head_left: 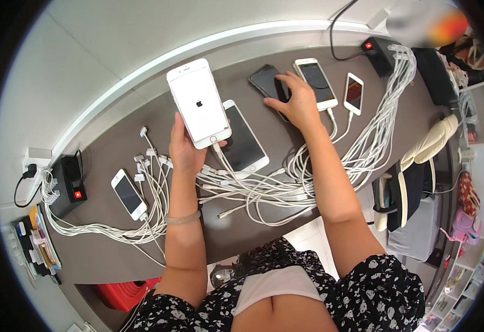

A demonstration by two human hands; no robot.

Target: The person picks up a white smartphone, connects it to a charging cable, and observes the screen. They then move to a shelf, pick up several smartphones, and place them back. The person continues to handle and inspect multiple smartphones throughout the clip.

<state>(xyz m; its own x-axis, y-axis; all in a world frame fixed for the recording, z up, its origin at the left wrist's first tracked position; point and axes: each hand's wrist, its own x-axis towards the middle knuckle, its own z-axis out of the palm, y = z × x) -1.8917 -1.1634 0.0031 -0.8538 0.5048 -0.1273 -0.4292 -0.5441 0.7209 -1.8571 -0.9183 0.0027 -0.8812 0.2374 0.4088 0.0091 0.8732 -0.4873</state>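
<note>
My left hand [187,148] is closed around a white smartphone [198,105], held up above the table. Its screen is lit white with a small dark logo, and a white cable is plugged into its lower end. Behind it lies a larger white phone with a dark screen [246,141]. My right hand [300,105] is over a black phone [268,83], thumb and fingers spread across it; whether they press on it I cannot tell. Just right of that hand are a white phone with a dark screen [315,83] and a smaller white phone [354,94], both cabled.
White charging cables [275,193] tangle across the table [109,138]. They run to black charging hubs with red lights at the left [67,188] and right [383,55]. A small white phone [128,193] lies at the left. A chair [402,193] stands at the right.
</note>
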